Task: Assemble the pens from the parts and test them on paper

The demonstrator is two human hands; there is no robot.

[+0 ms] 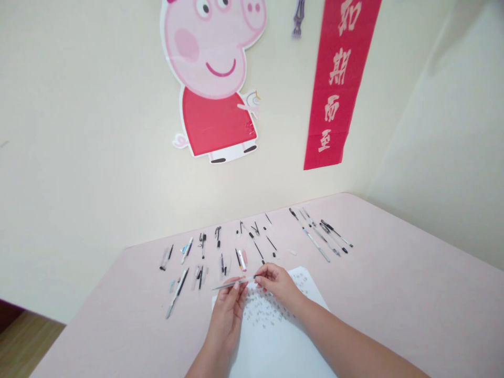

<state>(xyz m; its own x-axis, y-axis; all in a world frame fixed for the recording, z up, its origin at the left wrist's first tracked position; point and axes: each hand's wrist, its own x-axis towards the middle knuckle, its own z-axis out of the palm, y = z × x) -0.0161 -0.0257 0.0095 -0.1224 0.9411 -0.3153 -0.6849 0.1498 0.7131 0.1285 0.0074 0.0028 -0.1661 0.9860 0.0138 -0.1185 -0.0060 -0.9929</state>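
A slim pen (223, 286) with a pale, see-through barrel and a dark end spans both hands above the paper. My left hand (230, 303) grips its barrel between thumb and fingers. My right hand (277, 281) pinches the dark end, its fingertips hiding part of it. Beneath both hands lies a white sheet of paper (283, 344), with many small grey marks or bits on its upper part; I cannot tell which they are.
Pen parts lie in small groups on the pink table (394, 294), including a long pen (177, 293) on the left and a black refill (259, 252) beyond my hands. Several pens (321, 244) lie at the right. Behind stands a wall with a pig cutout (216, 123) and red banner (334, 94).
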